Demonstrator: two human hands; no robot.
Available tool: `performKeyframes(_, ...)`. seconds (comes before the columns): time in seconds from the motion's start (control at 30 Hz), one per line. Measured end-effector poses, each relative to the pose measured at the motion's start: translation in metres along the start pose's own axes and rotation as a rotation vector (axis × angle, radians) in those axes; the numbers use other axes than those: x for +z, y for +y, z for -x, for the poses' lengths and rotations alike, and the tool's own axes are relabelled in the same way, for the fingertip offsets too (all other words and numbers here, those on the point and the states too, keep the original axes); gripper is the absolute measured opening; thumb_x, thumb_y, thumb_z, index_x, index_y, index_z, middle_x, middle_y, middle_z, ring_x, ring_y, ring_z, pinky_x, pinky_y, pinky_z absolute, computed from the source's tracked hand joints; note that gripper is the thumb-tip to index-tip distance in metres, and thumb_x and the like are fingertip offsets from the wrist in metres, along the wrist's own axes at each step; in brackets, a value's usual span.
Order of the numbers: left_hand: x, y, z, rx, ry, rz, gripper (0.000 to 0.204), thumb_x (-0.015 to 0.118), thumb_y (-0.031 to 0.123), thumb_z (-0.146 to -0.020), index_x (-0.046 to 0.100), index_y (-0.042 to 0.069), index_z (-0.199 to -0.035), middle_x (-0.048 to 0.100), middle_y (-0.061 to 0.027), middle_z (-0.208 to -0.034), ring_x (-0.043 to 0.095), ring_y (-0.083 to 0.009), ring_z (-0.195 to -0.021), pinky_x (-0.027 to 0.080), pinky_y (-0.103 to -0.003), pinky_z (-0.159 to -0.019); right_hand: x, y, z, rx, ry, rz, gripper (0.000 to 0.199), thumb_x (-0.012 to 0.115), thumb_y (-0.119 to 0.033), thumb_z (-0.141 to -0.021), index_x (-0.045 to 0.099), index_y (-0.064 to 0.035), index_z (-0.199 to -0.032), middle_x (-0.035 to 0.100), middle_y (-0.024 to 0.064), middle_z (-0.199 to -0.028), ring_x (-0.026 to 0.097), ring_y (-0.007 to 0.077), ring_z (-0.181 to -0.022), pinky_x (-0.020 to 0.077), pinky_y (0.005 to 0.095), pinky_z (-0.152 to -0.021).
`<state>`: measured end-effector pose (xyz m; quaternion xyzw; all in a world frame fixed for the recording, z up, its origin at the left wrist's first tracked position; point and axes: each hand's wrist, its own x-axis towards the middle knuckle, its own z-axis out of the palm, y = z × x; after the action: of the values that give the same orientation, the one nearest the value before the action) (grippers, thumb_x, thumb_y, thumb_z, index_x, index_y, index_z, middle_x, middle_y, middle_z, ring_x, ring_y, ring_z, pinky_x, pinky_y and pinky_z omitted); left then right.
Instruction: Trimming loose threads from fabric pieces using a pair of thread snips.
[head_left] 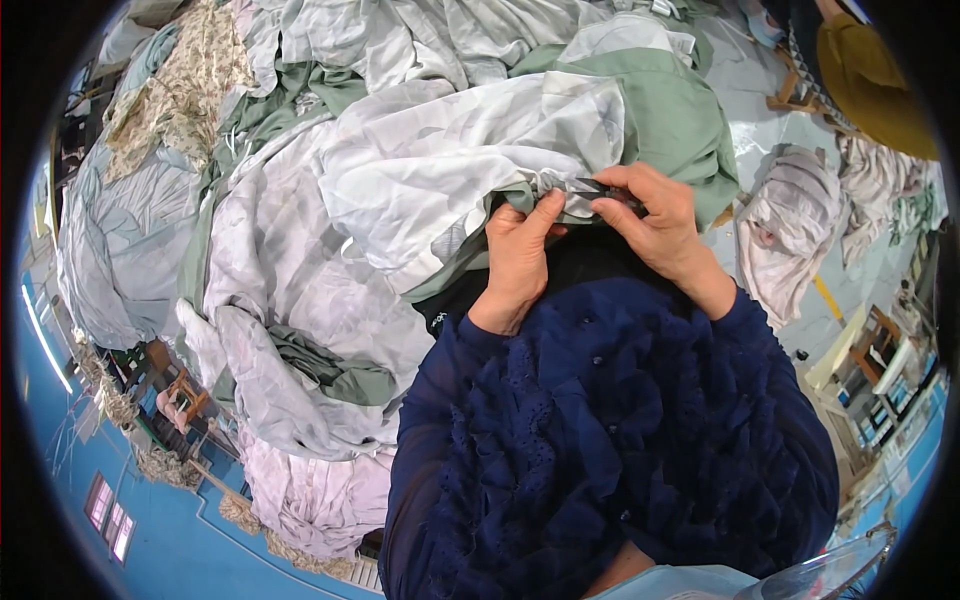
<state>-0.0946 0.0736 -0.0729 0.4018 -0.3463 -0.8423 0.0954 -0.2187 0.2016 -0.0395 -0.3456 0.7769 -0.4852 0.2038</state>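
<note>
Where the two hands meet, just above the middle of the view, a bunched edge of pale sheet [470, 170] is gathered tight. This white-grey fabric, backed with sage green [680, 120], lies on top of a large heap of similar bedding that fills the upper half of the view. The left hand [518, 262] pinches the gathered fabric, thumb pointing up and to the right, its grip clamped on the cloth. The right hand [655, 215] is just beside it, touching the same bunch, fingers curled together around a small dark tool [605, 188]; what kind of tool it is cannot be told. Both forearms come up from the lower edge in dark navy ruffled sleeves [610, 440], which cover much of the lower middle.

Around the hands, the heap spreads left and down: crumpled white, lilac and pale blue sheets, with a fold of green cloth [335, 370] lower left. Near the top left lies a beige flowered fabric [185, 85]. To the right, well apart from the hands, a separate bundle of pinkish-white cloth [795, 225] sits on a light floor [740, 75]. At the top right corner is a mustard-yellow garment [870, 75] of another person. Blue flooring [170, 540] curves along the lower left rim.
</note>
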Motion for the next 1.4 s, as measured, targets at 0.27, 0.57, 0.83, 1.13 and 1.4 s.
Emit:
performKeyframes(0.27, 0.003, -0.001, 0.002, 0.104, -0.042, -0.094, 0.009, 0.066, 0.013, -0.091, 0.067, 0.007, -0.097, 0.065, 0.0035, -0.088, 0.057, -0.0052, -0.078, 0.046, -0.021, -0.065, 0.013, -0.004, -0.012, 0.040, -0.026, -0.094, 0.027, 0.075, -0.003, -0.076, 0.066, 0.0005, -0.101, 0.063, 0.0049, -0.081, 0.056, 0.0096, -0.068, 0.0441, 0.0233, -0.061)
performKeyframes(0.57, 0.003, -0.004, 0.002, 0.177, -0.108, -0.152, 0.006, 0.064, 0.010, -0.092, 0.065, 0.005, -0.092, 0.060, 0.0040, -0.079, 0.051, -0.0053, -0.069, 0.042, -0.022, -0.063, 0.015, 0.000, -0.014, 0.335, -0.148, -0.270, 0.005, 0.066, -0.003, -0.085, 0.062, -0.0012, -0.087, 0.059, -0.0018, -0.078, 0.051, 0.0036, -0.069, 0.0411, 0.0210, -0.061)
performKeyframes(0.83, 0.004, -0.002, 0.000, 0.137, -0.092, -0.105, 0.006, 0.067, 0.011, -0.090, 0.065, 0.005, -0.091, 0.062, 0.0023, -0.081, 0.055, -0.0062, -0.070, 0.045, -0.022, -0.063, 0.013, 0.021, -0.007, 0.369, -0.070, -0.397, 0.008, 0.064, -0.005, -0.090, 0.057, -0.0022, -0.086, 0.055, -0.0049, -0.075, 0.045, 0.0022, -0.069, 0.0375, 0.0186, -0.061)
performKeyframes(1.13, 0.004, -0.003, -0.002, 0.101, -0.077, -0.067, 0.008, 0.067, 0.012, -0.090, 0.066, 0.004, -0.092, 0.064, 0.0005, -0.086, 0.058, -0.0072, -0.074, 0.047, -0.022, -0.062, -0.012, 0.026, -0.010, 0.058, 0.278, 0.192, 0.014, 0.070, -0.006, -0.086, 0.057, -0.0019, -0.081, 0.054, 0.0012, -0.067, 0.043, 0.0076, -0.058, 0.0382, 0.0223, -0.054)
performKeyframes(1.4, 0.006, 0.018, 0.006, -0.121, -0.224, -0.406, 0.019, 0.064, 0.017, -0.092, 0.067, 0.000, -0.086, 0.064, -0.0028, -0.075, 0.058, -0.0075, -0.065, 0.047, -0.022, -0.060, -0.008, 0.004, -0.010, 0.085, 0.224, -0.269, 0.010, 0.060, -0.009, -0.094, 0.053, -0.0022, -0.090, 0.060, 0.0060, -0.079, 0.054, 0.0090, -0.062, 0.0416, 0.0223, -0.054)
